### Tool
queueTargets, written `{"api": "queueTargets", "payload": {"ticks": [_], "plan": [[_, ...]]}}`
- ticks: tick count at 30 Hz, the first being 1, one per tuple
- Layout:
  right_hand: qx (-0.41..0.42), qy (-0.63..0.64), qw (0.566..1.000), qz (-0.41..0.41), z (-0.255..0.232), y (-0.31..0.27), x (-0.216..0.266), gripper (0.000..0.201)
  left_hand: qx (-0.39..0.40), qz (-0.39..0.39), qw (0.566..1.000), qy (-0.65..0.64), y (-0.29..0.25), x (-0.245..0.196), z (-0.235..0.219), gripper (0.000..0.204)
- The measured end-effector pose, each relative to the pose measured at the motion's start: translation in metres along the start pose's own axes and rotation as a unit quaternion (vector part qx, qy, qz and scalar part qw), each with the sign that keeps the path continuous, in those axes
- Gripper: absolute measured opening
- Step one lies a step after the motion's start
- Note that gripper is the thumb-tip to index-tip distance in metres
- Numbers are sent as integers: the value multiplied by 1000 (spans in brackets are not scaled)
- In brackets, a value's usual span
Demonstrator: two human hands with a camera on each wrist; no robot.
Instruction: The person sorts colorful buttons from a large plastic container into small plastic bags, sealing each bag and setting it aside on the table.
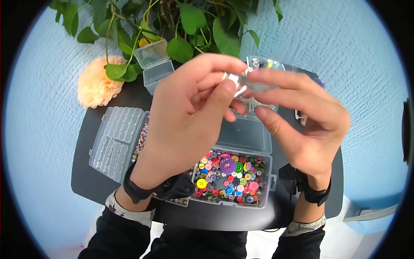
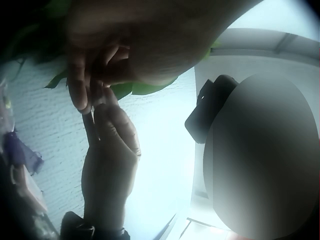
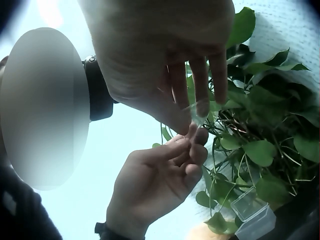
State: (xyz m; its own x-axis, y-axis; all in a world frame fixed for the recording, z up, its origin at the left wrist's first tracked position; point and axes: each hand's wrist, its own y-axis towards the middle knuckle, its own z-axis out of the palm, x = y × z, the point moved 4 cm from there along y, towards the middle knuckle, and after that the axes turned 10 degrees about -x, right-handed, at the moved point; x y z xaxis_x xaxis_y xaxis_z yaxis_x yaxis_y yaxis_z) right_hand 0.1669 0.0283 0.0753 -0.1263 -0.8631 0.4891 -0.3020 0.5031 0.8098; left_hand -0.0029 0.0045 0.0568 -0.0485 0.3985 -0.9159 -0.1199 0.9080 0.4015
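A small clear plastic bag (image 1: 236, 84), crinkled and shiny, is held up between both hands above the table. My left hand (image 1: 185, 112) pinches its near side between thumb and curled fingers. With bent fingers and thumb, my right hand (image 1: 308, 114) holds the other side; in the right wrist view the bag's film (image 3: 198, 116) shows between that thumb and the fingers. What the bag contains is hidden by fingers and glare. Beneath the hands, an open clear box (image 1: 270, 177) holds many colored buttons (image 1: 228, 165), some large, most small.
Left on the dark table (image 1: 84, 172) lies an opened divided bead case (image 1: 116, 138). Behind are a small open clear box (image 1: 157, 73), a peach paper pompom (image 1: 98, 82), a leafy plant (image 1: 192, 19) and a case of spools (image 1: 267, 64).
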Motion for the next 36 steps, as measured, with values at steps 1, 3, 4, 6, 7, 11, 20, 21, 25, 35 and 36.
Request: {"api": "queueTargets", "payload": {"ticks": [1,3,4,6,7,11,20,21,25,35,36], "plan": [[-6,-3,1000,0,0,0,0,31,6,2,1000,1,-1,1,2,29],[-53,-58,996,-46,0,4,4,46,-16,36,999,15,-3,1,3,34],[-60,-82,994,-26,1,2,5,55,-3,27,1000,12,-5,-2,4,38],[-60,-67,996,-12,6,-4,0,55,22,46,998,31,-6,0,4,37],[-55,-45,997,5,9,-7,-4,55,40,60,996,53,-6,1,4,37],[-51,-150,986,-58,11,-12,-1,43,53,67,990,116,-9,-9,2,22],[-73,-212,969,-101,15,-8,17,51,-61,153,983,83,-6,-10,-10,16],[-80,-212,968,-112,15,-7,18,53,-59,135,987,69,-7,-10,-8,17],[-69,-229,965,-110,15,-9,23,54,-61,88,992,67,-9,-9,-7,18],[-18,-234,969,-83,18,-12,23,58,-59,43,995,68,-11,-11,-6,15],[-12,-234,969,-82,17,-12,22,58,-48,28,996,77,-11,-13,-6,16]]}}
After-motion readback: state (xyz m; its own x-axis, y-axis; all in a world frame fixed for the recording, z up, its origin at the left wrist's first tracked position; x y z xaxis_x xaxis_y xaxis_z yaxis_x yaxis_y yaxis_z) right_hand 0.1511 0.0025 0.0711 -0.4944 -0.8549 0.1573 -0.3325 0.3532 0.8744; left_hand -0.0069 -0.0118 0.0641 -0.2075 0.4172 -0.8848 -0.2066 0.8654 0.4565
